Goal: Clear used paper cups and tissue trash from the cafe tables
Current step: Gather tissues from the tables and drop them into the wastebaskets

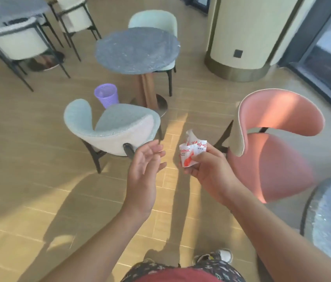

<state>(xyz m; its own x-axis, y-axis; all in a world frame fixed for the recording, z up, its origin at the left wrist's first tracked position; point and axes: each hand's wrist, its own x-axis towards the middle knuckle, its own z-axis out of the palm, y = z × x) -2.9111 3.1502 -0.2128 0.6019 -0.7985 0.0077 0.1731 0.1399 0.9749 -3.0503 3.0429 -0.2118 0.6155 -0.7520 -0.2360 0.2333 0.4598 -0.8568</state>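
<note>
Sunlit tan floor (pixel 28 190) fills my view, with a round grey worktop (pixel 137 50) far ahead and a purple bin (pixel 106 96) on the floor at its near left. My right hand (pixel 207 169) grips the crumpled white-and-red paper (pixel 189 153), curled fingers and thumb pinching its lower part. My left hand (pixel 143 169) hovers just left of the paper, not touching it, fingers loosely spread and holding nothing. A pale blue chair (pixel 111 129) stands beyond the left hand, a pink chair (pixel 272 159) to the right.

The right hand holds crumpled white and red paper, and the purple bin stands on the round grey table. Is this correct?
Not quite. In the head view the purple bin stands on the floor beside the foot of the round grey table, not on it. The right hand does hold the crumpled white and red paper.
</note>
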